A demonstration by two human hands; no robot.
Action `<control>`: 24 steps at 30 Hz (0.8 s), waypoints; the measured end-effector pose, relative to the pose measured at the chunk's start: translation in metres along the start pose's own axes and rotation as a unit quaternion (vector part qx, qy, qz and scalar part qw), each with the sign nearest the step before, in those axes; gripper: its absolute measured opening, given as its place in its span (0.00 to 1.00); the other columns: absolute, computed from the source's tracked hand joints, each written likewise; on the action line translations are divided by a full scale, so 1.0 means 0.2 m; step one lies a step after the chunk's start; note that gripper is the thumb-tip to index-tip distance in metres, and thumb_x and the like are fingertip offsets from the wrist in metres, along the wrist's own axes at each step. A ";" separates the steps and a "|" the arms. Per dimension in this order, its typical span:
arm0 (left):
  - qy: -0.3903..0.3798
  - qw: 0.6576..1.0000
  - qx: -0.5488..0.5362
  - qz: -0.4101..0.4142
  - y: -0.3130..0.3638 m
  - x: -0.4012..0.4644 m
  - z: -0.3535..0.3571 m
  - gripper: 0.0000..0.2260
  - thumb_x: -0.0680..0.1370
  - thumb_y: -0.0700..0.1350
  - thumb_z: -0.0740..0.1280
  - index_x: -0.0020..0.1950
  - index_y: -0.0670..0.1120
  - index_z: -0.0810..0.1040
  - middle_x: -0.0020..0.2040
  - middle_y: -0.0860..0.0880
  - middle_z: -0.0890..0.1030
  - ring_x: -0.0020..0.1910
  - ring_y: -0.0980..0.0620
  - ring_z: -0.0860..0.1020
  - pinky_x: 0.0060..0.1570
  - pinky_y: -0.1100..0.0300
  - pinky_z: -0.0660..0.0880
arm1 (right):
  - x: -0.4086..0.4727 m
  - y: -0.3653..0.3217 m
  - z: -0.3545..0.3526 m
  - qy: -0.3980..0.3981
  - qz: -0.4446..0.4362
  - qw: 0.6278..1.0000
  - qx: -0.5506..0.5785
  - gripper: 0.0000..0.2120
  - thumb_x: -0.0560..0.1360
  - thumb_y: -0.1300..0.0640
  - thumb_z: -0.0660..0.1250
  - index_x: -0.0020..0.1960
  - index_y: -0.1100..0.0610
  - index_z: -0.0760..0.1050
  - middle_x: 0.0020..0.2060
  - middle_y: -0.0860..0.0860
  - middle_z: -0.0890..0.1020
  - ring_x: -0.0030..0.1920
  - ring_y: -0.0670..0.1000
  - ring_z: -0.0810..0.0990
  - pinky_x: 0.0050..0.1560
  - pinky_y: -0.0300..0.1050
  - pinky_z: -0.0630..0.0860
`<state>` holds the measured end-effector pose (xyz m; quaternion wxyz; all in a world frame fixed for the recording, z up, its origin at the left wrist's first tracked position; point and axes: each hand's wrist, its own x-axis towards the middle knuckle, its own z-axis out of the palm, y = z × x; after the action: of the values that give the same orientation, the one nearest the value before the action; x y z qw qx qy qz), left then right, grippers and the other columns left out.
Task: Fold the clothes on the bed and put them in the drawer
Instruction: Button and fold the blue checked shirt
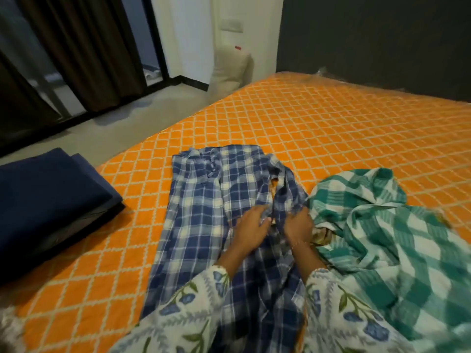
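A blue checked garment (219,200) is lying spread lengthwise on the bed (331,128), which is wearing an orange cover with a white lattice pattern. The garment is running from the middle of the bed down toward the person, its near end disappearing under the floral sleeves (193,309). Both hands are working at its middle. The left hand (251,231) is lying on the cloth with fingers reaching forward and curling into a bunched fold, so that grip is clamping on the garment. The right hand (298,225) is sitting just beside it, its fingers curling down over a gathered edge of the same cloth, and that grip is likewise clamping on the garment; a thin bracelet is showing at the wrist. The upper right part of the garment is rumpling into ridges between the two hands and the far edge. Touching its right side, a green and white checked cloth (377,225) is lying crumpled in a loose heap, blurring toward the corner. Well apart at the left edge of the bed, a dark blue folded item (48,197) is resting flat. Beyond the bed, dark curtains (84,52) are hanging by the window.
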<state>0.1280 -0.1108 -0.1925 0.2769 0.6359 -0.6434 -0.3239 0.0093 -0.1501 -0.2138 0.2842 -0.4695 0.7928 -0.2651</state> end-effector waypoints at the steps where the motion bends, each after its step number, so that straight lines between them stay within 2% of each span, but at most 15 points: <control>1: -0.013 0.998 -0.057 -0.020 0.05 0.07 0.02 0.17 0.82 0.44 0.60 0.71 0.42 0.69 0.69 0.43 0.72 0.65 0.45 0.72 0.64 0.53 0.68 | 0.05 -0.01 -0.01 -0.024 0.056 0.997 0.055 0.21 0.79 0.58 0.61 0.69 0.67 0.65 0.64 0.64 0.73 0.62 0.64 0.72 0.52 0.53 0.71; 3: -0.025 0.980 -0.177 -0.082 0.13 0.19 0.04 0.15 0.82 0.42 0.59 0.67 0.40 0.71 0.59 0.41 0.77 0.49 0.48 0.78 0.48 0.59 0.74 | 0.15 -0.04 -0.01 -0.073 0.143 0.969 0.189 0.14 0.77 0.61 0.65 0.59 0.68 0.73 0.53 0.63 0.77 0.51 0.62 0.78 0.43 0.48 0.68; 5: -0.042 0.957 -0.252 -0.138 0.19 0.29 0.04 0.10 0.82 0.43 0.60 0.60 0.42 0.74 0.44 0.45 0.77 0.35 0.52 0.73 0.35 0.63 0.70 | 0.19 -0.07 -0.01 -0.126 0.188 0.929 0.292 0.03 0.74 0.64 0.64 0.44 0.64 0.76 0.41 0.61 0.76 0.36 0.57 0.75 0.37 0.47 0.68; 6: -0.051 0.951 -0.264 -0.155 0.20 0.34 0.04 0.07 0.82 0.45 0.60 0.55 0.43 0.74 0.39 0.47 0.75 0.33 0.53 0.71 0.33 0.62 0.68 | 0.20 -0.07 -0.02 -0.134 0.187 0.920 0.319 0.05 0.74 0.64 0.63 0.39 0.61 0.74 0.37 0.61 0.75 0.33 0.55 0.72 0.35 0.47 0.68; 8: -0.053 0.957 -0.238 -0.158 0.23 0.42 -0.01 0.08 0.80 0.49 0.63 0.45 0.46 0.72 0.35 0.51 0.69 0.33 0.54 0.69 0.33 0.61 0.66 | 0.16 -0.13 -0.04 -0.122 0.136 0.911 0.371 0.08 0.76 0.64 0.61 0.44 0.57 0.78 0.37 0.68 0.75 0.36 0.56 0.71 0.36 0.48 0.69; 9: -0.050 0.968 -0.200 -0.142 0.23 0.46 -0.04 0.10 0.79 0.51 0.64 0.42 0.47 0.69 0.35 0.52 0.67 0.33 0.55 0.67 0.33 0.60 0.65 | 0.12 -0.17 -0.05 -0.100 0.095 0.907 0.398 0.11 0.76 0.65 0.61 0.49 0.54 0.80 0.42 0.70 0.76 0.40 0.50 0.69 0.38 0.49 0.71; 10: -0.054 0.977 -0.166 -0.127 0.25 0.49 -0.09 0.12 0.78 0.53 0.65 0.40 0.48 0.68 0.34 0.52 0.66 0.32 0.54 0.67 0.33 0.60 0.65 | 0.06 -0.21 -0.07 -0.086 0.056 0.901 0.423 0.14 0.77 0.65 0.60 0.55 0.53 0.80 0.46 0.68 0.79 0.38 0.61 0.72 0.39 0.50 0.74; 11: -0.069 0.979 -0.148 -0.121 0.26 0.51 -0.15 0.14 0.77 0.54 0.66 0.39 0.47 0.69 0.34 0.51 0.67 0.32 0.54 0.67 0.33 0.60 0.66 | 0.00 -0.25 -0.07 -0.081 0.024 0.897 0.434 0.16 0.78 0.66 0.60 0.62 0.55 0.77 0.50 0.64 0.80 0.45 0.70 0.73 0.39 0.50 0.77; 12: -0.100 0.977 -0.143 -0.126 0.29 0.51 -0.21 0.15 0.77 0.55 0.67 0.38 0.46 0.70 0.33 0.50 0.68 0.32 0.53 0.69 0.34 0.59 0.68 | -0.07 -0.28 -0.08 -0.080 -0.014 0.899 0.431 0.18 0.79 0.66 0.59 0.67 0.57 0.73 0.53 0.60 0.80 0.40 0.58 0.77 0.37 0.44 0.78; 15: -0.161 0.969 -0.137 -0.126 0.33 0.46 -0.39 0.10 0.76 0.48 0.69 0.47 0.41 0.76 0.37 0.47 0.75 0.37 0.49 0.76 0.40 0.56 0.75 | -0.24 -0.36 -0.06 -0.111 -0.178 0.917 0.340 0.11 0.79 0.66 0.60 0.59 0.62 0.76 0.44 0.60 0.79 0.37 0.56 0.75 0.33 0.39 0.71; 17: -0.106 0.963 -0.222 -0.111 0.30 0.37 -0.50 0.02 0.77 0.37 0.65 0.49 0.41 0.75 0.38 0.46 0.76 0.36 0.50 0.76 0.39 0.56 0.76 | -0.33 -0.39 -0.06 -0.117 -0.206 0.911 0.337 0.07 0.79 0.61 0.63 0.48 0.62 0.79 0.36 0.55 0.77 0.34 0.47 0.75 0.35 0.38 0.71; 18: -0.071 0.950 -0.283 -0.111 0.27 0.31 -0.56 0.05 0.77 0.33 0.62 0.48 0.41 0.75 0.39 0.45 0.77 0.35 0.50 0.77 0.37 0.57 0.76 | -0.36 -0.42 -0.06 -0.097 -0.177 0.906 0.372 0.10 0.79 0.58 0.63 0.43 0.60 0.79 0.36 0.54 0.77 0.35 0.45 0.75 0.37 0.37 0.72; 20: -0.042 0.917 -0.375 -0.131 0.19 0.17 -0.65 0.09 0.77 0.30 0.58 0.46 0.41 0.75 0.37 0.44 0.77 0.30 0.52 0.79 0.32 0.60 0.77 | -0.33 -0.45 -0.03 -0.054 -0.009 0.886 0.461 0.15 0.79 0.49 0.62 0.43 0.59 0.79 0.41 0.55 0.80 0.41 0.50 0.78 0.42 0.45 0.76; 22: -0.058 0.902 -0.399 -0.156 0.10 0.03 -0.70 0.10 0.78 0.29 0.56 0.46 0.40 0.73 0.34 0.45 0.78 0.28 0.53 0.79 0.30 0.60 0.77 | -0.29 -0.50 -0.03 -0.149 0.140 0.835 0.511 0.20 0.77 0.42 0.63 0.49 0.59 0.79 0.45 0.56 0.81 0.45 0.55 0.79 0.44 0.50 0.77; 24: -0.065 0.886 -0.425 -0.175 0.00 -0.08 -0.74 0.13 0.79 0.28 0.54 0.46 0.42 0.74 0.35 0.44 0.80 0.30 0.51 0.80 0.32 0.59 0.78 | -0.28 -0.57 0.01 -0.254 0.175 0.801 0.513 0.15 0.76 0.47 0.65 0.48 0.59 0.79 0.43 0.57 0.82 0.43 0.56 0.81 0.41 0.49 0.78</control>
<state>0.2421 -0.1054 -0.0981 0.4169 0.5374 -0.3390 -0.6500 0.1008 -0.1476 -0.1247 0.7166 -0.1587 0.5087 -0.4500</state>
